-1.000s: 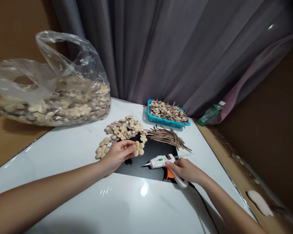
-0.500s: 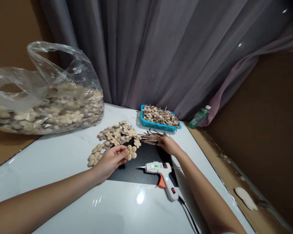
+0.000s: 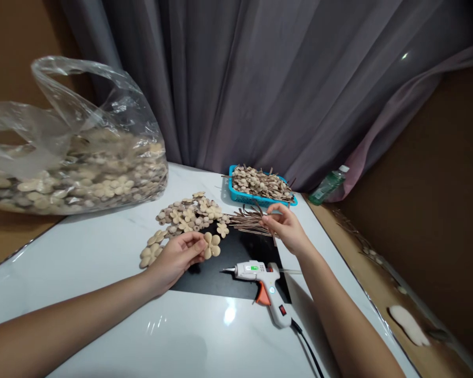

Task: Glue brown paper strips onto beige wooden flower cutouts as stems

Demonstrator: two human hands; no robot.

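My left hand [image 3: 181, 258] pinches a beige five-petal flower [image 3: 212, 245] by one petal, above a black mat [image 3: 220, 283]. My right hand [image 3: 284, 227] is closed at the fingertips over the right end of a pile of thin brown strips [image 3: 246, 220]. One brown strip [image 3: 275, 239] hangs below its fingers. On the mat lies a white hot glue gun [image 3: 256, 270] with an orange trigger, its nozzle pointing left. Beyond my left hand spreads a heap of beige flowers and small bead-like pieces [image 3: 189, 215].
A clear plastic bag [image 3: 114, 152] full of similar pieces stands at the left. Behind the strips is a blue basket [image 3: 240, 197] heaped with stemmed pieces. A green bottle [image 3: 328, 186] leans past the table's right edge. The gun's black cord [image 3: 309, 349] trails toward the front.
My right hand has lifted slightly off the strip pile and moved right, with a strip in its fingers. My left hand holds the flower almost unmoved. The view has shifted slightly.
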